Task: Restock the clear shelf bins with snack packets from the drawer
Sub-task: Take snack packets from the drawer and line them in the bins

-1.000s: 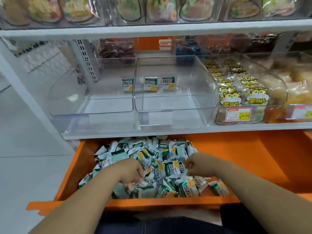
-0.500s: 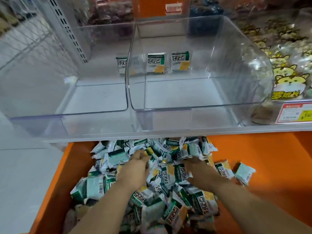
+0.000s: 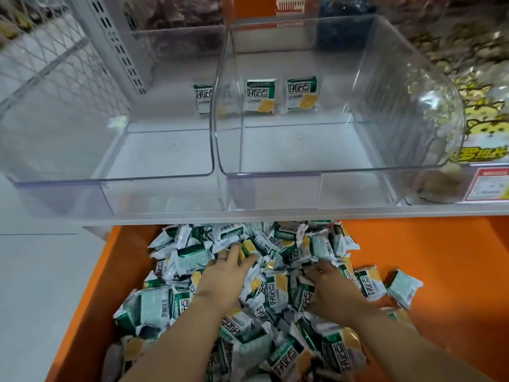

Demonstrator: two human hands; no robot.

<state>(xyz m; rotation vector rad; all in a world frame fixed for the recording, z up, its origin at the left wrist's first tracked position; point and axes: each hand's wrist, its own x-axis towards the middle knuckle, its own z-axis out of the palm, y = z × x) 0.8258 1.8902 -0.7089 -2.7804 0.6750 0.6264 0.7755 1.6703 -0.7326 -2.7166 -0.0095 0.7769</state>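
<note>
— Broadest first?
— Pale tiled floor (image 3: 35, 285) on the left, stretching far beside a grey wire-mesh panel (image 3: 55, 64). Then a wide orange drawer (image 3: 446, 271), pulled out near, below a white shelf board (image 3: 275, 215).

— On that board?
— Two see-through plastic tubs side by side, walls touching: left clear bin (image 3: 82, 186) and right clear bin (image 3: 358, 170). Open tops, low near lips. Further right, a bin of yellow cartoon-print packets (image 3: 482, 128) behind a red price tag (image 3: 493, 186).

— Room for moving?
— Bare orange bottom across the drawer's right half. Left drawer wall close against the stock. Far end of the stock tucked under the board's near edge.

— The stock itself?
— A heap of green, white and yellow snack packets (image 3: 278, 296) over the drawer's left and middle. One stray packet (image 3: 403, 288) just right of it. Three more upright at the bins' far wall: one (image 3: 203, 99) on the left, two (image 3: 260, 95) (image 3: 301, 92) on the right.

— Hands?
— Left hand (image 3: 223, 277) palm-down on the heap, fingers stretched forward and spread, clasping nothing. Right hand (image 3: 333, 290) near it on the right, fingers bent down among packets, tips buried; grip impossible to tell.
</note>
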